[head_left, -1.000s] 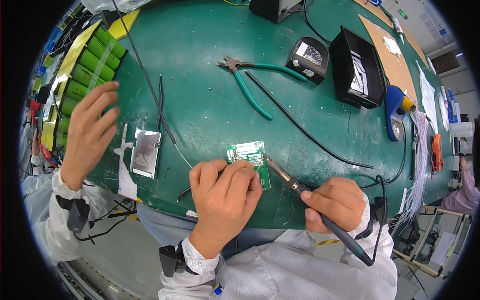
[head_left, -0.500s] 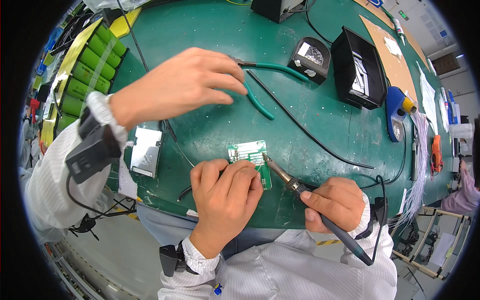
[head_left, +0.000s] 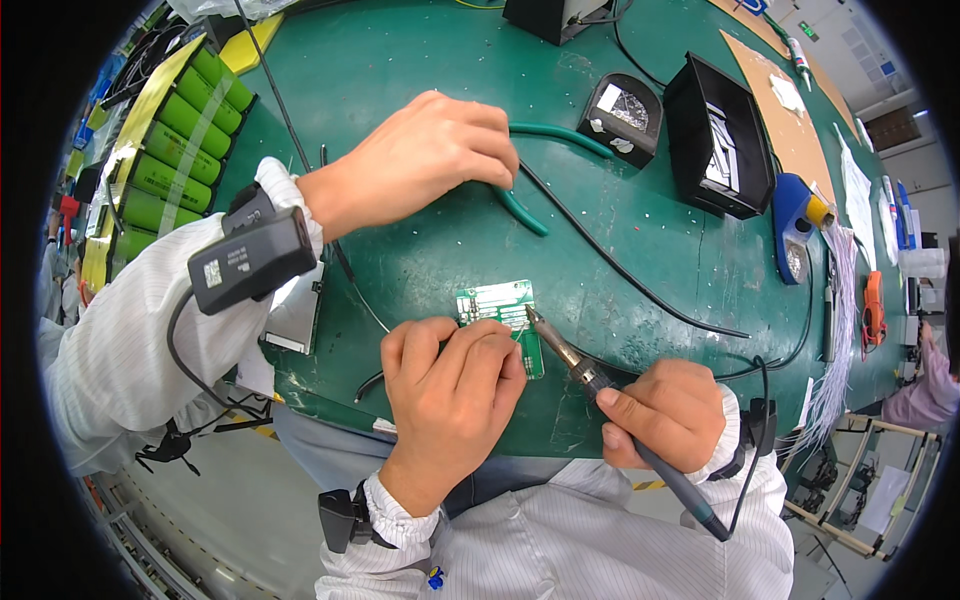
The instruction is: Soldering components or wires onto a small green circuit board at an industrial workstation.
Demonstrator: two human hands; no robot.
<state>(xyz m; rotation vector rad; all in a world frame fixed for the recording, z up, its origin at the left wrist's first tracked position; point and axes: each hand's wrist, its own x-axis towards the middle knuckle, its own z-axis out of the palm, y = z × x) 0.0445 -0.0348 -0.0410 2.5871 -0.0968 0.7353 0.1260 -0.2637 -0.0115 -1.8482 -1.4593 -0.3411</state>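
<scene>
My left hand (head_left: 455,405) is closed over the near left part of a small green circuit board (head_left: 497,296), fingers curled and pressed together on it. A thin pale strand shows by its fingertips; what lies under the palm is hidden. A soldering iron (head_left: 650,450) is gripped in my right hand (head_left: 668,415), its metal tip touching or just above the board's right side. Beyond the board, another person's hand (head_left: 430,155), reaching in from the left, is over the head of green-handled pliers (head_left: 560,138); its grip is partly hidden.
Green battery cells (head_left: 185,130) stand at the left. A silver metal-cased part (head_left: 292,315) lies under the other person's sleeve. A black cable (head_left: 640,280) crosses the table. Farther right are a black tub (head_left: 622,115), a black bin (head_left: 715,140) and a blue soldering-iron stand (head_left: 792,215).
The other person's hand has moved right, onto the pliers, and its fingers have drawn together. My left hand and the board stay put; my right hand has shifted only slightly.
</scene>
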